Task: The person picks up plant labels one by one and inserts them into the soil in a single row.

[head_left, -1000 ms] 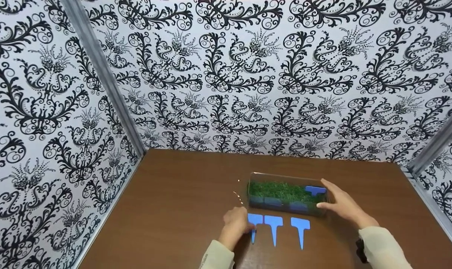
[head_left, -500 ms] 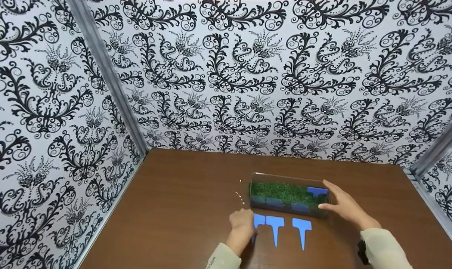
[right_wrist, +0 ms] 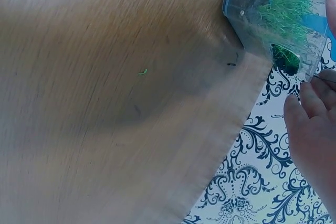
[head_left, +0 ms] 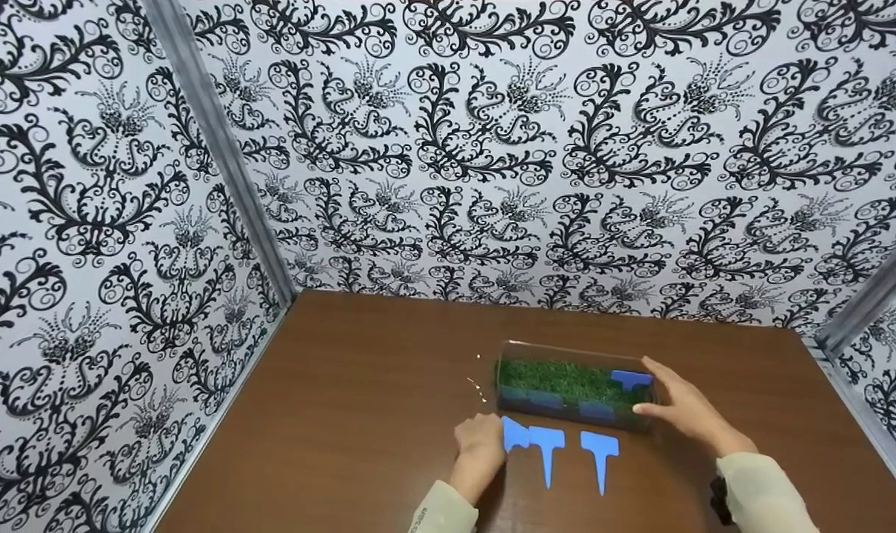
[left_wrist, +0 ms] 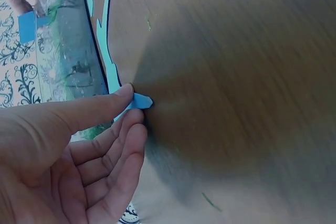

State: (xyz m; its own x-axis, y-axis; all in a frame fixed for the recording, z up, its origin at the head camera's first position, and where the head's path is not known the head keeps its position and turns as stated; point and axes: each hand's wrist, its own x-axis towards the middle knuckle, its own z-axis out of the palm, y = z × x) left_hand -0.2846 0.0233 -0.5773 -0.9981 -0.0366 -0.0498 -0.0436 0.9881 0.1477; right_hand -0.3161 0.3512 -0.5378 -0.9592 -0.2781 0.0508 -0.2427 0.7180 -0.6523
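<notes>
Brown wood-grain table [head_left: 359,385], black-and-white scrolled walls [head_left: 507,148], left hand [head_left: 479,444] pinching blue marker [left_wrist: 142,101], right hand [head_left: 681,407] gripping clear box [head_left: 559,409]

Over in the frame's lower right, the box [head_left: 566,409] sits on the surface [head_left: 359,385], one label [head_left: 632,379] inside. Two loose labels [head_left: 548,439] lie before it.

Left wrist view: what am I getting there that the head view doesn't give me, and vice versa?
Only the left wrist view: the left hand's palm side, its thumb and fingers pinching the held blue marker near one end, and a loose green strand on the table.

Only the head view: light sleeves, the dark band at the right wrist, and the full T shapes of two other blue markers.

Both: the hands, the right hand at one end of the clear box, green grass inside, the patterned wall covering and the wooden table.
</notes>
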